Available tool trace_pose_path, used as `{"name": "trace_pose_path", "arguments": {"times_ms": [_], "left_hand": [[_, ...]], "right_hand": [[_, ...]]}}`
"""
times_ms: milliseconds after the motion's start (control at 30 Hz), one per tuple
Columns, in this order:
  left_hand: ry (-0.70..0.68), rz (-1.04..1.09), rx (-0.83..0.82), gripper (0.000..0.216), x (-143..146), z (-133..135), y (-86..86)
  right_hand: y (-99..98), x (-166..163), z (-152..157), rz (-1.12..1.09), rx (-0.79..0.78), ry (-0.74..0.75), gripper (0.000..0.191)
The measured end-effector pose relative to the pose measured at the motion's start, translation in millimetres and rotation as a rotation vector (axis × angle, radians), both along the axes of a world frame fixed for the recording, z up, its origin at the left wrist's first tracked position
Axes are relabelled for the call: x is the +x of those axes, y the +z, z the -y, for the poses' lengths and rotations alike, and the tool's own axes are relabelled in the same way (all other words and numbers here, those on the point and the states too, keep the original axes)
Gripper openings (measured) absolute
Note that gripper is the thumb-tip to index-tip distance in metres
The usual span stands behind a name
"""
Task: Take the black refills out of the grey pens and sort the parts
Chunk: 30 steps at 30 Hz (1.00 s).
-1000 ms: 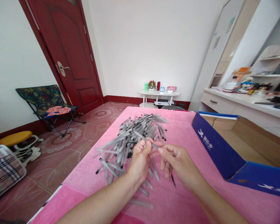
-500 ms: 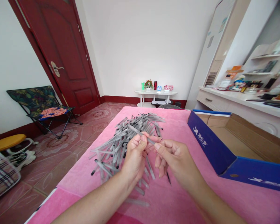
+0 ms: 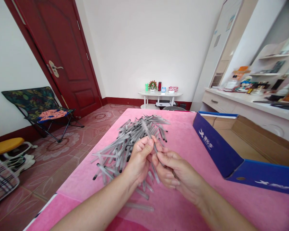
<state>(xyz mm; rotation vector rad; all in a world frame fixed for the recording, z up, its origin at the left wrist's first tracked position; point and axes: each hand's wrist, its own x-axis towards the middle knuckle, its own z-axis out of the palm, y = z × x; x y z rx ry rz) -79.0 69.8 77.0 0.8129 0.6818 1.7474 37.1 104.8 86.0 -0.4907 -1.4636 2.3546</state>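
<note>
My left hand (image 3: 141,157) is closed around a translucent pen barrel (image 3: 146,129), thumb pressed on its side, the barrel pointing up and away over the pile. Just to the right, my right hand (image 3: 172,168) pinches at the barrel's near end, where a thin dark pen refill (image 3: 155,148) shows between the fingers. How far the refill sits inside the barrel is hidden. Beyond and left of both hands lies a heap of clear pen barrels (image 3: 125,141), several with black ends. A few loose barrels (image 3: 141,207) lie nearer, below my left wrist.
A pink cloth (image 3: 180,128) covers the table. On its right side stands an open blue cardboard box (image 3: 214,147) with a brown inside. A folding chair (image 3: 50,112) and a yellow stool (image 3: 6,146) are on the floor at left. A cluttered white counter (image 3: 231,96) is at right.
The barrel in my left hand has swung to a steeper angle. My right hand has turned and its fingers have curled in; the dark refill that hung below it now shows at the barrel's near end.
</note>
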Motion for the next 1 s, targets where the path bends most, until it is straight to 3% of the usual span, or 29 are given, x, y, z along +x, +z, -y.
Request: {"name": "trace_pose_path", "arguments": {"times_ms": [200,300,367,433,500,567,633,767,867,1000], "left_hand": [[0.077,0.084,-0.081,0.022,9.4,-3.4,-14.4],[0.115,0.195,-0.123,0.009,-10.6,-8.4,-8.6],[0.274,0.325,-0.12,0.012,-34.4,-11.2,0.9],[0.432,0.325,-0.019,0.013,-54.3,-11.8,9.7],[0.304,0.204,-0.03,0.006,-60.5,-10.1,13.2],[0.0,0.077,-0.16,0.01,-52.9,-7.7,10.1],[-0.218,0.033,-0.25,0.016,-40.1,-6.4,3.4],[-0.482,-0.043,-0.369,0.021,-28.2,-6.6,-7.4],[-0.57,-0.115,-0.413,0.021,-31.1,-6.8,-11.2],[-0.604,-0.172,-0.406,0.02,-32.2,-6.3,-15.8]], "right_hand": [[-4.1,-7.9,2.3,0.219,0.35,-0.177,0.039],[-4.9,-2.6,10.6,0.383,0.653,-0.225,0.039],[-7.8,1.5,18.0,0.434,0.916,-0.334,0.033],[-10.6,2.8,20.6,0.436,1.082,-0.416,0.025],[-11.3,1.2,13.2,0.436,0.991,-0.382,0.026],[-10.9,0.1,-4.5,0.423,0.696,-0.326,0.028],[-11.7,3.2,-27.5,0.322,0.382,-0.339,0.021],[-17.9,20.9,-64.2,0.122,0.027,-0.399,0.009],[-19.0,30.5,-71.0,0.105,-0.014,-0.354,0.024],[-12.0,30.2,-63.1,0.109,0.204,-0.36,0.031]]}}
